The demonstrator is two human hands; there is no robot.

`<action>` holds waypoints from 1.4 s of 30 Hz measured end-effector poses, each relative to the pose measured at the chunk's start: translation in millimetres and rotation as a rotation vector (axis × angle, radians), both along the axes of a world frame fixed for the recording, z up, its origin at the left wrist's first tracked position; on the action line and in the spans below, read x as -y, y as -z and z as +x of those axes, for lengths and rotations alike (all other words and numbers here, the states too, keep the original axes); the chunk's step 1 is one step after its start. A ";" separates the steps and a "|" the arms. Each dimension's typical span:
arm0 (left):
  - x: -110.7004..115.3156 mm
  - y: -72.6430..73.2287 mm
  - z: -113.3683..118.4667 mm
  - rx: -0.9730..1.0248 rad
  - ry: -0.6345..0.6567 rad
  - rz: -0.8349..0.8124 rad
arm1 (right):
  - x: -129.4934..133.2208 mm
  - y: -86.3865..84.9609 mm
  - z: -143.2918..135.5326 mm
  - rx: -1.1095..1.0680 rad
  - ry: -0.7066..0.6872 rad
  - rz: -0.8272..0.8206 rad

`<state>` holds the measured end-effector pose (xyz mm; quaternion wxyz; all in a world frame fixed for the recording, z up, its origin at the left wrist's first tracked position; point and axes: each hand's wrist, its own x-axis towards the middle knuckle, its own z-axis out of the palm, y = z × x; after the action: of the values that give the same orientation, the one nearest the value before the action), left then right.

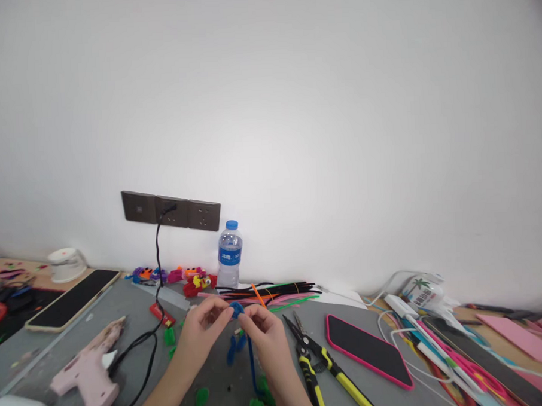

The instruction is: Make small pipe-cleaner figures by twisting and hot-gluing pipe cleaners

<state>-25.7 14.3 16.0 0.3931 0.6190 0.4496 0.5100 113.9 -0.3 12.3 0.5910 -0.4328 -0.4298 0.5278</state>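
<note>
Between the fingertips of my left hand (212,321) and my right hand (261,327) is a small coil of blue pipe cleaner (236,310). Both hands pinch it, one from each side. A long blue tail (252,365) hangs down from it beside my right hand. Under my hands, a short blue piece (231,350) lies on the grey mat, with green pieces (201,402) around it. Yellow-and-black pliers (320,359) lie just right of my right hand with their jaws apart.
A pink glue gun (87,369) with a black cord lies at left, near a phone (73,299). Behind my hands stand a water bottle (231,255) and a bundle of pipe cleaners (275,292). A pink-cased phone (367,349) and cluttered tools lie at right.
</note>
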 end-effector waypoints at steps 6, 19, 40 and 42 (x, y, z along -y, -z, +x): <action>-0.3 -2.0 -4.3 -0.054 0.031 0.017 | 1.3 1.7 -0.7 0.002 -0.005 0.000; -2.1 0.5 -5.6 -0.060 0.052 -0.018 | 0.2 3.3 -2.2 -0.004 -0.002 -0.003; -3.8 -3.6 -6.0 0.101 0.032 -0.126 | 3.1 -3.7 -0.3 0.005 -0.030 0.024; -3.1 -5.2 -5.1 0.142 0.009 -0.147 | 4.7 -4.7 -0.1 0.000 -0.032 0.019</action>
<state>-30.8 17.4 21.2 0.4707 0.5526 0.4542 0.5165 113.8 -5.0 17.0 0.5867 -0.4202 -0.4415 0.5332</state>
